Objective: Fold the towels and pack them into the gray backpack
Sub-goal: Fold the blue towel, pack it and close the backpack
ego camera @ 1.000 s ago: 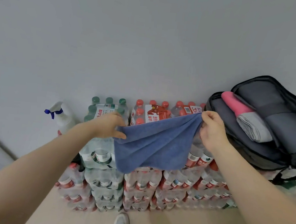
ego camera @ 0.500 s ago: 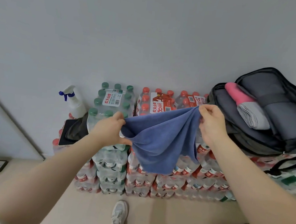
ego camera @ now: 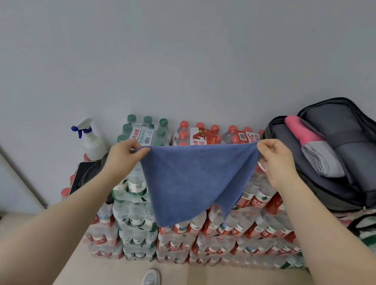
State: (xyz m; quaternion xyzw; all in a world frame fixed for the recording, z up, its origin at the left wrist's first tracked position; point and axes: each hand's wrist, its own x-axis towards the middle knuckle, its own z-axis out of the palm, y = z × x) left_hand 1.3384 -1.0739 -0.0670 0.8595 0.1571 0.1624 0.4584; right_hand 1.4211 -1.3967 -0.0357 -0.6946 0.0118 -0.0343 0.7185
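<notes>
A blue towel (ego camera: 190, 179) hangs in the air in front of stacked water bottle packs. My left hand (ego camera: 125, 154) pinches its upper left corner and my right hand (ego camera: 272, 159) pinches its upper right corner, so the top edge is stretched straight. The gray backpack (ego camera: 348, 187) lies open on the packs at the right. Inside it lie a folded pink towel (ego camera: 303, 131) and a folded gray towel (ego camera: 322, 158), side by side.
Shrink-wrapped bottle packs (ego camera: 196, 239) are stacked against the wall. A white spray bottle (ego camera: 92, 139) stands at the left, with a dark tablet (ego camera: 81, 178) beside it. My shoe (ego camera: 150, 283) shows on the beige floor below.
My hands have moved apart, stretching the blue towel's top edge taut; before, it sagged bunched between them. The view has shifted slightly.
</notes>
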